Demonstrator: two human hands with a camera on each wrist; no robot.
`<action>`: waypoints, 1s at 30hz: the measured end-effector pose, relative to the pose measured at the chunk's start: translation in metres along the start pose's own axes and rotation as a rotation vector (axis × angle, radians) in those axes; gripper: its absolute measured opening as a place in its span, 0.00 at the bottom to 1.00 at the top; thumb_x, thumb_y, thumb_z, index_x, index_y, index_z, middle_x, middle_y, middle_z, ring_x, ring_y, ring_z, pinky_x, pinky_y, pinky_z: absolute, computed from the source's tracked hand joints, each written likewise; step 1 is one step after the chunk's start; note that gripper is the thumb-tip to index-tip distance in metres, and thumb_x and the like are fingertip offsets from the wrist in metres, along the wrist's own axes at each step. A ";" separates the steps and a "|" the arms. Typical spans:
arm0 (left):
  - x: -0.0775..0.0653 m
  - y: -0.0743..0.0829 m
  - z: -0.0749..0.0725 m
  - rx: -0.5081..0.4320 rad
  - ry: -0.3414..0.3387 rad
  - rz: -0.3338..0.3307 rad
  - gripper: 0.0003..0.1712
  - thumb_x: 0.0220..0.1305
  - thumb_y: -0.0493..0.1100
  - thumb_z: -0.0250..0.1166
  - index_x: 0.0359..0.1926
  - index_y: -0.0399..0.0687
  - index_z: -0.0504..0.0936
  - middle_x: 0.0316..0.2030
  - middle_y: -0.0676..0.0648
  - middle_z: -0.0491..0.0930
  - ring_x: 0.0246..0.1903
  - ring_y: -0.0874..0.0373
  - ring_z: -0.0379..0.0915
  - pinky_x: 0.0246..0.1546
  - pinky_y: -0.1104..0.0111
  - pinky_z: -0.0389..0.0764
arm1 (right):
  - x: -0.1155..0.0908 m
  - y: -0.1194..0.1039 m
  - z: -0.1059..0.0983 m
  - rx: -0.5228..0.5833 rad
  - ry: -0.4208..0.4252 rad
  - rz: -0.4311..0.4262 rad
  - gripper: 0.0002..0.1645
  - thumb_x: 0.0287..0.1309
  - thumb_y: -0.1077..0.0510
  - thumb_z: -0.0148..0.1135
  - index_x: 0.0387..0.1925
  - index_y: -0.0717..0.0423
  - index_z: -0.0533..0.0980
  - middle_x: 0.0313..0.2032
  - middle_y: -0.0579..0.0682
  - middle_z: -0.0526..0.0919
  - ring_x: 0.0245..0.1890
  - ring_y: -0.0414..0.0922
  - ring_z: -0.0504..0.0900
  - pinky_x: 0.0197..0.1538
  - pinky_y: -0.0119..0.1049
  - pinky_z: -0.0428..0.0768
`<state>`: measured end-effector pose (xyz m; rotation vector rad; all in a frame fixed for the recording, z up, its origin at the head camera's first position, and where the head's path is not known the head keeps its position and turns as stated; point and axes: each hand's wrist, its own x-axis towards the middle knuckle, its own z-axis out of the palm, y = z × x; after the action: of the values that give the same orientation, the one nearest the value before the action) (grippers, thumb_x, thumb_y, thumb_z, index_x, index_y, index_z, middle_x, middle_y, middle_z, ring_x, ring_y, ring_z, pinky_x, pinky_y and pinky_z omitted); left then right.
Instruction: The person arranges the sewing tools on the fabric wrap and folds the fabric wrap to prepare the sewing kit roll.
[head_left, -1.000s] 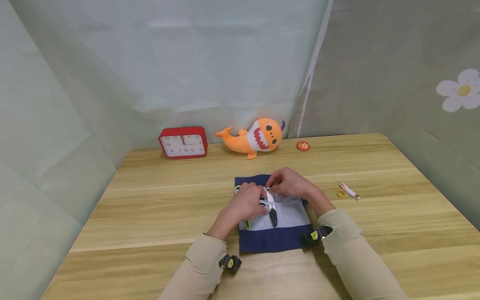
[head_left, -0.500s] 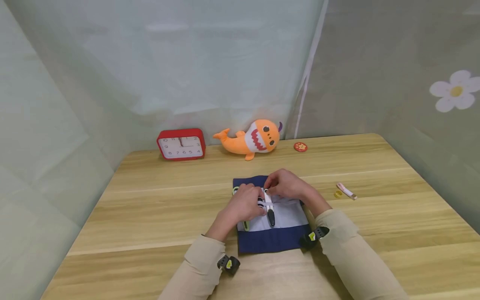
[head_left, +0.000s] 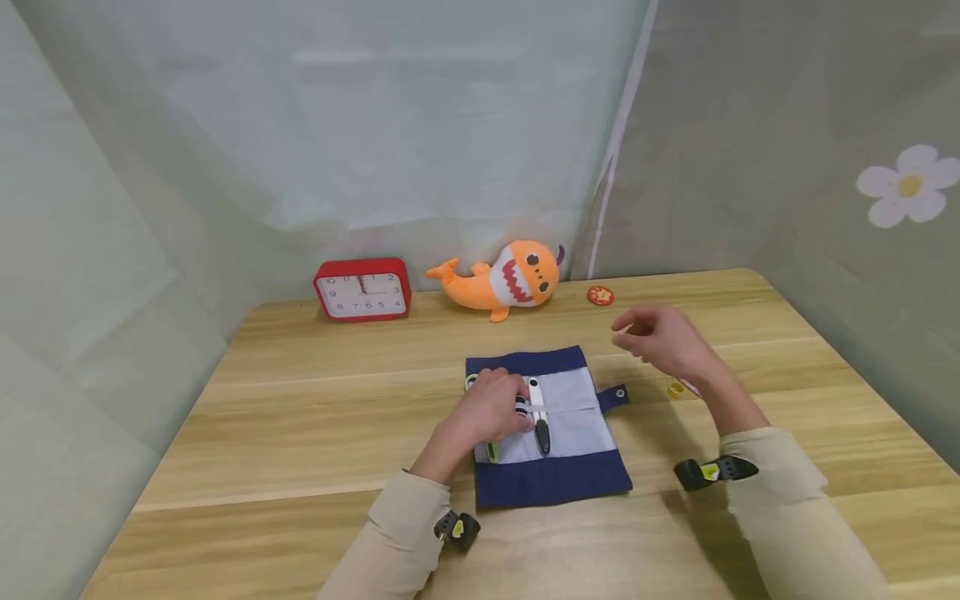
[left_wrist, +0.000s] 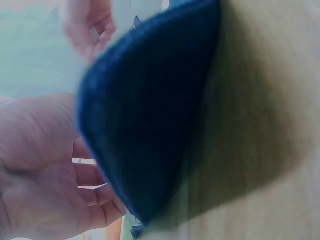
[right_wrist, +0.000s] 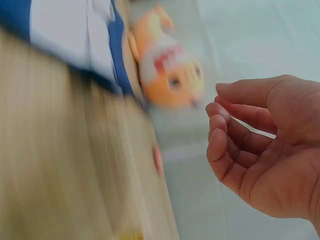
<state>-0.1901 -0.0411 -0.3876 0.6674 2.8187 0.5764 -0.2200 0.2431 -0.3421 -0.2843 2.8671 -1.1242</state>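
Observation:
A navy and light grey fabric roll-up pouch [head_left: 555, 481] lies unfolded on the table, its snap tab [head_left: 615, 397] sticking out to the right. Under its elastic strap sits a slim white tool with a black end [head_left: 542, 429]. My left hand [head_left: 491, 408] rests on the pouch's left part, with the thumb beside a dark striped item [head_left: 521, 406] that it partly covers. A green-edged item [head_left: 492, 452] shows below that hand. Raised right of the pouch, my right hand [head_left: 663, 340] has loosely bent fingers and nothing between them, as the right wrist view also shows.
Along the back stand a red clock [head_left: 362, 290] and an orange shark plush [head_left: 495, 282], with a red round badge [head_left: 600, 295] to their right. A yellow ring [head_left: 676, 390] lies beside the right forearm, which mostly covers a pink and white cable.
My right hand has let go at the top of the white tool and moved up and right, uncovering the pouch's right side and snap tab. The left hand has stayed in place.

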 end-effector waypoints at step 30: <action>0.009 0.032 -0.004 0.067 0.076 -0.019 0.09 0.66 0.48 0.75 0.45 0.55 0.90 0.49 0.45 0.83 0.54 0.44 0.74 0.50 0.53 0.80 | -0.048 0.098 -0.048 -0.095 -0.193 0.251 0.15 0.64 0.55 0.72 0.41 0.66 0.82 0.28 0.48 0.82 0.30 0.44 0.78 0.31 0.37 0.78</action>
<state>-0.1864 -0.0115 -0.3718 0.6436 2.9228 0.5165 -0.1931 0.3552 -0.3743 -0.0318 2.6956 -0.8672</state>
